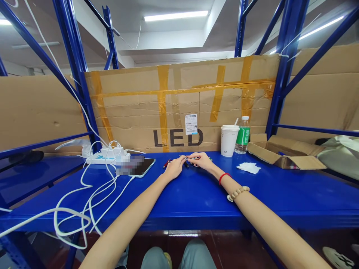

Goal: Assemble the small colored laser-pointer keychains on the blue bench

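Observation:
Both hands meet at the far middle of the blue table [193, 198]. My left hand [175, 168] is closed, its fingertips pinched on something small and thin that I cannot make out. Touching the same spot from the right, my right hand [201, 160] is also closed in a pinch, and what it grips is too small to name. A small dark red item [166, 164] lies just left of my left hand. Between the hands is a short black item [186, 164]. More small dark pieces lie partly hidden under my right hand.
White cables [97, 198], a power strip [108, 158] and a phone [144, 167] occupy the left side. At the back right stand a white cup [228, 141] and a water bottle [242, 136], near a crumpled tissue [249, 168] and an open cardboard box [283, 153]. Cardboard [126, 116] walls the back.

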A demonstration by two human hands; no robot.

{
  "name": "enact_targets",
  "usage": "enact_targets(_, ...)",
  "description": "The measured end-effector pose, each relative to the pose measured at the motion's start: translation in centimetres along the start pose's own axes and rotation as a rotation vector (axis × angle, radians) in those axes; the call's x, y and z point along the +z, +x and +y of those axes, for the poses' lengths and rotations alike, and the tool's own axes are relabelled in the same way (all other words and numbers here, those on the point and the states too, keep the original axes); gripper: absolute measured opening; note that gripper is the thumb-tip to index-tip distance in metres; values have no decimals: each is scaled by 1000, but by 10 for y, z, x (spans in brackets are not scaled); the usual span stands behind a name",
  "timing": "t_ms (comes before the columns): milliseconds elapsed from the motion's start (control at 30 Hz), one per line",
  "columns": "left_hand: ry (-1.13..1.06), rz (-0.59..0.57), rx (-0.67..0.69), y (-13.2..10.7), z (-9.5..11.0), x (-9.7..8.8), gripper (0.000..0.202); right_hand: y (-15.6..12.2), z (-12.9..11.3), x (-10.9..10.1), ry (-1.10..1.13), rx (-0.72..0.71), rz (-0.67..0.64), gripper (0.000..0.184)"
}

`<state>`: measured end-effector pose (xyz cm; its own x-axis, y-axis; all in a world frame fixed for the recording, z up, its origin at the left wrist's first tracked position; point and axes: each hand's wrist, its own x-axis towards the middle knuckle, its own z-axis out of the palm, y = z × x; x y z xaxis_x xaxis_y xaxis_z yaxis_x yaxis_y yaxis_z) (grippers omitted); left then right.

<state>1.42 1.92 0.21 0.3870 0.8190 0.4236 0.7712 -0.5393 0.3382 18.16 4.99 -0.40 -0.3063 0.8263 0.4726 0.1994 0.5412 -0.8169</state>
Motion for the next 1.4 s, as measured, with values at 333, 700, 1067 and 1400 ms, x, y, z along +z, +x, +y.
enact_targets(333, -18, -31, 64, 0, -4, 2, 29, -3, -3, 3, -20, 25, 16, 41)
enact_targets(700, -102, -4, 117, -2, -7, 3, 28, -3, -2, 2, -65, 27, 2, 39)
enact_targets(1067, 69, 79, 303, 0, -9, 7, 26, -6, -4, -5, -61, 43, -98, 33)
enact_targets(1400, 215, 182, 294, -3, -6, 7, 25, -9, -16, 4, -74, 71, -30, 38)
